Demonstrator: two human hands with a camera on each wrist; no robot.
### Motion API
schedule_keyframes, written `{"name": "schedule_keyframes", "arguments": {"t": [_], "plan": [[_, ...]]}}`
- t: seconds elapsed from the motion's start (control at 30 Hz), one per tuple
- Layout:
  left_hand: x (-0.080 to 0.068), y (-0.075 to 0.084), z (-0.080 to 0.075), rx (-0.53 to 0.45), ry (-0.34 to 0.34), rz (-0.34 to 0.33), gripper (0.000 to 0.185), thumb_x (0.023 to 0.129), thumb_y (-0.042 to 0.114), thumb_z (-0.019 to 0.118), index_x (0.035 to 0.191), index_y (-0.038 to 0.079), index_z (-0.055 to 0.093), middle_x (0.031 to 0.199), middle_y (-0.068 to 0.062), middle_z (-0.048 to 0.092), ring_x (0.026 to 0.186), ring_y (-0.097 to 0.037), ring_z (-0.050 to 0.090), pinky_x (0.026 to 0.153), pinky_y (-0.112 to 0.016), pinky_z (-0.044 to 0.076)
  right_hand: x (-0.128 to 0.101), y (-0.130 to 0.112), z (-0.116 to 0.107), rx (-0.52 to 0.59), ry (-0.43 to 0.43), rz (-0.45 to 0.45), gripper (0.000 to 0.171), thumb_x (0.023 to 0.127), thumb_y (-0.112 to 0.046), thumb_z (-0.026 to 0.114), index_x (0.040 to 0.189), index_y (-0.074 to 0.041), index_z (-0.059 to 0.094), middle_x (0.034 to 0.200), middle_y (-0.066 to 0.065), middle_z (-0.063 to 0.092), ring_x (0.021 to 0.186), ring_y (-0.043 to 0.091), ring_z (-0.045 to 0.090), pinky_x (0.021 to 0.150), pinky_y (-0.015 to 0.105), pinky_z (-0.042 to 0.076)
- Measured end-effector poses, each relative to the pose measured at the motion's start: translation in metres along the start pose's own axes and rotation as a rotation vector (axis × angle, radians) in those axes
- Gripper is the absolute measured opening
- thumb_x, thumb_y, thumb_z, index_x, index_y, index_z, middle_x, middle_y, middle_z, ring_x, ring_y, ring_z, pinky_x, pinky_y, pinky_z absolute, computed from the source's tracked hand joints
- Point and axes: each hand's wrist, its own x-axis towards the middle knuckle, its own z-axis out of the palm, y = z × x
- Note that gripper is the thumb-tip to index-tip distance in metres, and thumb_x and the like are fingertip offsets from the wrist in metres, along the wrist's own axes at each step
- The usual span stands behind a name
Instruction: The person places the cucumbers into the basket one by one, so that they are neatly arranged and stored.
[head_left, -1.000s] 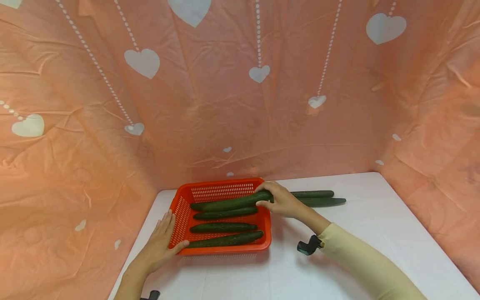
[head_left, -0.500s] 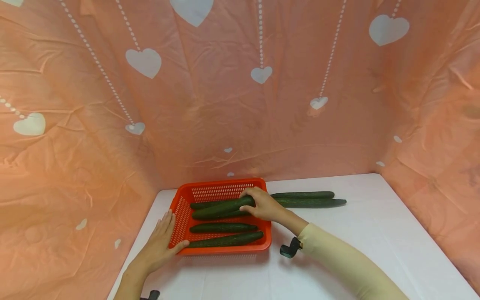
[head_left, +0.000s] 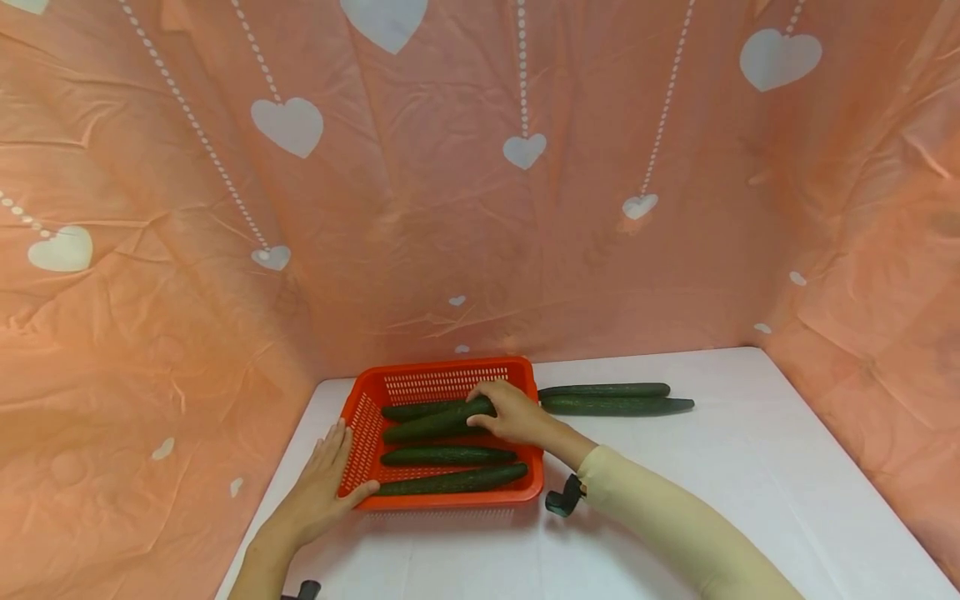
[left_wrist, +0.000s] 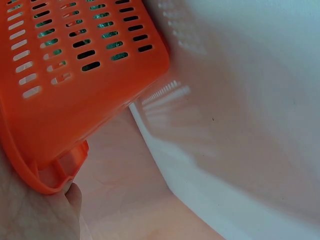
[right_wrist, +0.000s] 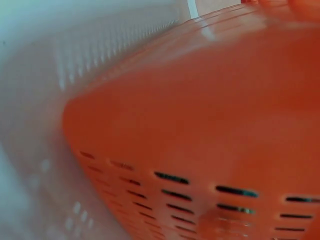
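Note:
In the head view my right hand (head_left: 513, 414) is inside the red-orange basket (head_left: 450, 501), gripping the right end of a dark green cucumber (head_left: 431, 426). This cucumber slants down to the left, close to the back cucumber (head_left: 401, 411), which it partly hides. Nearer the front lie a shorter cucumber (head_left: 446, 455) and a long cucumber (head_left: 457, 481). My left hand (head_left: 318, 479) rests on the basket's left rim, fingers extended and thumb at the near corner. The left wrist view shows the basket's slotted wall (left_wrist: 75, 100) and part of this hand at lower left.
Right of the basket, two cucumbers (head_left: 607, 406) lie side by side on the white table (head_left: 675, 475). Orange sheeting (head_left: 450, 208) with white hearts surrounds the table at the back and sides. The basket's outer wall (right_wrist: 190, 110) fills most of the right wrist view.
My right hand has moved left from over the basket's right rim to further inside, carrying the cucumber, which now lies lower and more slanted. The left hand stays in place.

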Motion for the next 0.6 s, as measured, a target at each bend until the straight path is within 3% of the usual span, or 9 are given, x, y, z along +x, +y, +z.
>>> {"name": "schedule_keyframes", "arguments": {"t": [0.17, 0.4, 0.47, 0.6], "plan": [[0.0003, -0.0002, 0.0003, -0.002, -0.007, -0.005, 0.105, 0.101, 0.057, 0.066, 0.167, -0.009, 0.017, 0.178, -0.025, 0.002, 0.164, -0.047, 0.003, 0.134, -0.045, -0.005, 0.0034, -0.0021, 0.0039, -0.027, -0.02, -0.003, 0.032, 0.099, -0.027, 0.079, 0.122, -0.006, 0.07, 0.119, 0.011, 0.073, 0.116, 0.03, 0.066, 0.107, 0.049, 0.053], [-0.0003, -0.0001, 0.0001, 0.003, -0.01, -0.005, 0.105, 0.102, 0.056, 0.066, 0.168, -0.009, 0.015, 0.178, -0.025, 0.001, 0.164, -0.046, 0.002, 0.134, -0.043, -0.007, 0.0065, -0.0022, 0.0077, -0.044, -0.068, 0.019, 0.033, 0.101, -0.028, 0.078, 0.124, -0.005, 0.07, 0.121, 0.011, 0.074, 0.118, 0.029, 0.068, 0.109, 0.046, 0.054], [0.0006, -0.0003, 0.0, 0.001, -0.013, -0.014, 0.106, 0.102, 0.057, 0.066, 0.168, -0.008, 0.015, 0.178, -0.025, 0.0, 0.164, -0.046, 0.001, 0.134, -0.049, -0.005, 0.0068, -0.0019, 0.0077, -0.025, -0.054, 0.015, 0.034, 0.101, -0.026, 0.078, 0.126, -0.004, 0.069, 0.123, 0.011, 0.074, 0.118, 0.028, 0.069, 0.108, 0.046, 0.055], [0.0011, -0.0014, 0.0007, -0.002, -0.014, -0.016, 0.106, 0.102, 0.057, 0.065, 0.168, -0.009, 0.015, 0.178, -0.025, 0.0, 0.164, -0.047, 0.001, 0.133, -0.042, -0.01, 0.0047, -0.0014, 0.0067, 0.036, -0.013, 0.006, 0.036, 0.102, -0.021, 0.077, 0.131, -0.002, 0.066, 0.129, 0.013, 0.072, 0.122, 0.03, 0.069, 0.108, 0.047, 0.055]]}}
